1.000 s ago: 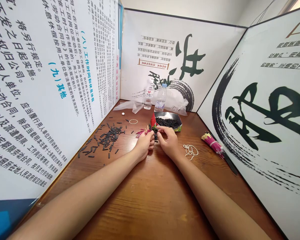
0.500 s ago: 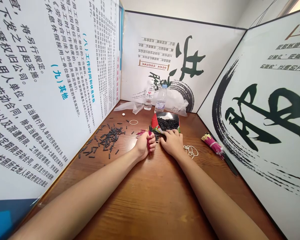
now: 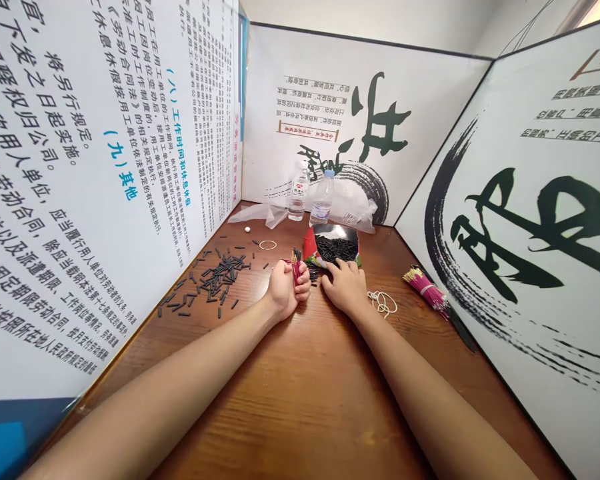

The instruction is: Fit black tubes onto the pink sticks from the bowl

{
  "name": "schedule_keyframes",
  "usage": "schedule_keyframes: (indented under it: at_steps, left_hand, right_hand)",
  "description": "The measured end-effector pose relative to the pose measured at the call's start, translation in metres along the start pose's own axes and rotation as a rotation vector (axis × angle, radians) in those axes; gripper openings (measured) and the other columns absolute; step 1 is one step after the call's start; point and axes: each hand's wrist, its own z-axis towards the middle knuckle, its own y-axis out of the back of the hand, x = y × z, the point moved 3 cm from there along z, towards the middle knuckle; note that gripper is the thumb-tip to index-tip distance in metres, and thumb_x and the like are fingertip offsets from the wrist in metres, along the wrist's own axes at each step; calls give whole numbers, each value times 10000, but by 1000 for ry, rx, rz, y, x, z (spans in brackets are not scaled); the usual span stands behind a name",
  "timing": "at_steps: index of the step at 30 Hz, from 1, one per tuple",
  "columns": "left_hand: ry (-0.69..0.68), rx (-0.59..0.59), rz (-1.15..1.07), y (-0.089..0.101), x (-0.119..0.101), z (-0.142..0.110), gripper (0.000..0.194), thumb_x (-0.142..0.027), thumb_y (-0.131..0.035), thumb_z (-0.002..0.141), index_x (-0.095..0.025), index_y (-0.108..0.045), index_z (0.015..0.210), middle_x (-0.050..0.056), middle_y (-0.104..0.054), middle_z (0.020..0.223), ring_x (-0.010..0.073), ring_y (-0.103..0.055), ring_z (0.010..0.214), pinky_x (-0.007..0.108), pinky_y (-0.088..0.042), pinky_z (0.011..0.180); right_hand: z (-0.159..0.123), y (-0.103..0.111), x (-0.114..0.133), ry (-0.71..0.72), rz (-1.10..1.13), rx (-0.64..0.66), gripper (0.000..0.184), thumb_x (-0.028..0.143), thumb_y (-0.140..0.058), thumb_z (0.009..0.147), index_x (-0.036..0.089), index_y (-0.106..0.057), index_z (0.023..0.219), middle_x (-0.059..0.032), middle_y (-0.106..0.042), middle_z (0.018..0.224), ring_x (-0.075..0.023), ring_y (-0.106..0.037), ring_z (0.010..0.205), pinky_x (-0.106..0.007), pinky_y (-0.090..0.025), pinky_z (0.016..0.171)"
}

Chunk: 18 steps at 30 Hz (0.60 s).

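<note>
Several thin pink sticks (image 3: 296, 268) stand in the closed left hand (image 3: 286, 291), gripped just left of the open box, their dark and pale tips showing above the thumb. A moment ago both hands met at these sticks; now the right hand (image 3: 347, 288) has gone over to the box (image 3: 309, 249), its fingers bent over the near rim by the small black pieces (image 3: 337, 249) inside. Whether those fingers pinch a piece I cannot tell. In the left fist the sticks have shifted too: fewer ends jut out at its side and bottom. My reading is that the left hand now keeps the sticks alone, while the right is occupied with the supply of pieces.

More black pieces (image 3: 220, 277) lie scattered on the bench at the left, with a thin ring (image 3: 267, 245) just beyond them. Right of the right hand are tangled white bands (image 3: 381, 303), then a tied bundle of pink sticks (image 3: 425, 287). Behind the box, two bottles (image 3: 322, 200) stand among crumpled clear plastic (image 3: 363, 213). The brown wooden bench (image 3: 300, 393) is walled on three sides by white panels (image 3: 300, 53) printed with Chinese writing; pale wall shows above.
</note>
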Motion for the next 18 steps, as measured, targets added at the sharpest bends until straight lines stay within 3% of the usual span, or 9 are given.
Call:
schedule_keyframes:
  at_steps: [4, 8, 14, 18]
  left_hand:
    - [8, -14, 10, 1, 1, 1, 60, -242, -400, 677, -191, -369, 670, -49, -286, 534, 65, -205, 372, 175, -148, 357]
    - [4, -32, 18, 1, 2, 2, 64, -203, -419, 666, -192, -356, 670, -54, -295, 534, 60, -206, 367, 170, -137, 356]
    - [-2, -39, 28, 4, 3, 3, 88, -189, -438, 668, -192, -351, 668, -57, -308, 538, 54, -212, 364, 170, -135, 352]
    - [-1, -44, 36, 4, 4, 4, 87, -183, -444, 676, -188, -359, 662, -60, -308, 535, 48, -211, 363, 168, -130, 353]
  right_hand:
    - [0, 0, 1, -2, 0, 59, 417, 352, -415, 905, 238, -596, 1262, -70, -545, 1366, -313, -441, 1168, -434, -351, 910]
    - [1, 0, 1, 9, 32, 40, 388, 316, -428, 891, 197, -626, 1202, -67, -595, 1305, -304, -462, 1129, -423, -367, 895]
    - [3, -3, -3, 9, 90, -43, 411, 261, -463, 859, 126, -615, 1217, -100, -585, 1318, -311, -466, 1143, -439, -382, 918]
    - [6, -3, -5, 43, 206, -206, 396, 230, -478, 851, 117, -632, 1198, -120, -609, 1272, -313, -474, 1138, -466, -394, 942]
